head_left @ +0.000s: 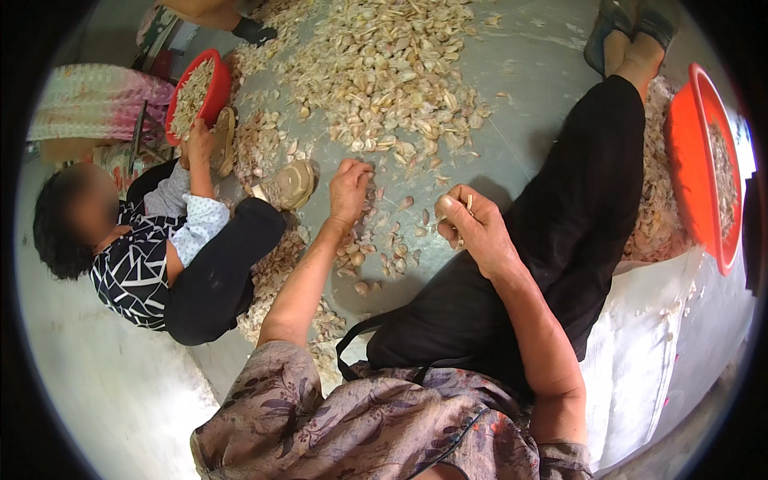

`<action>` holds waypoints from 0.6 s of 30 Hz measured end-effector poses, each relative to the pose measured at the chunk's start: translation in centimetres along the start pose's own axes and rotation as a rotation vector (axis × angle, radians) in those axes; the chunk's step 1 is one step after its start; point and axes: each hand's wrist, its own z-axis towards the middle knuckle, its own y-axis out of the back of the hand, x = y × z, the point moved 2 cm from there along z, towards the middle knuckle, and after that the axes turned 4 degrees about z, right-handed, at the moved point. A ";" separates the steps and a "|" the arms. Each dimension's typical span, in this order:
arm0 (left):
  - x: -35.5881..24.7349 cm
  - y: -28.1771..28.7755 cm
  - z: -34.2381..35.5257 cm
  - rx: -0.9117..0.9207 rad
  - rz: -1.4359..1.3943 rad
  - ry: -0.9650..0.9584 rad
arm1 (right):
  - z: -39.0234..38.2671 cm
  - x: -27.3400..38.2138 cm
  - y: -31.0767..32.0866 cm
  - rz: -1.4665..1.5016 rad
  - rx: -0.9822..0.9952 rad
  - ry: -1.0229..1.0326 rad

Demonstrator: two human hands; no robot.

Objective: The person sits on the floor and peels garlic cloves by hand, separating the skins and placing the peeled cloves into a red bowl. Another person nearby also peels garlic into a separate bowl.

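My left hand (348, 192) is at the near edge of the garlic pile (384, 72), its fingers curled down over a few cloves; what they grip, if anything, is hidden. My right hand (472, 228) is raised a little to the right, closed on small pale, stick-like garlic bits (470, 204) that poke up between thumb and fingers. Scattered cloves and small bulbs (362, 286) lie on the grey floor (512, 120) between and below my hands, among papery skins.
My outstretched black-trousered leg (588, 160) lies at right, beside skins and an orange basin (696, 172). At left a seated co-worker (128, 272) holds a red basin (220, 88) of pale bits. Another person's foot (252, 30) is at top. A white sack (640, 344) lies at lower right.
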 end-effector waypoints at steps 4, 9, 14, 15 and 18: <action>-0.3 -0.9 -0.1 0.065 -0.470 0.333 | -0.2 0.3 -0.1 0.017 -0.092 -0.007; -9.9 2.2 -1.5 0.129 -0.977 0.372 | -0.3 0.1 0.0 -0.222 -0.075 0.131; -15.2 4.8 -3.4 0.237 -1.266 0.357 | -0.7 1.0 -0.7 -0.211 0.033 0.233; -15.4 4.9 -3.4 0.196 -1.337 0.350 | -0.7 0.8 -0.5 -0.191 0.051 0.208; -16.4 5.3 -3.8 0.183 -1.412 0.313 | -1.1 1.0 -0.7 -0.082 0.072 0.169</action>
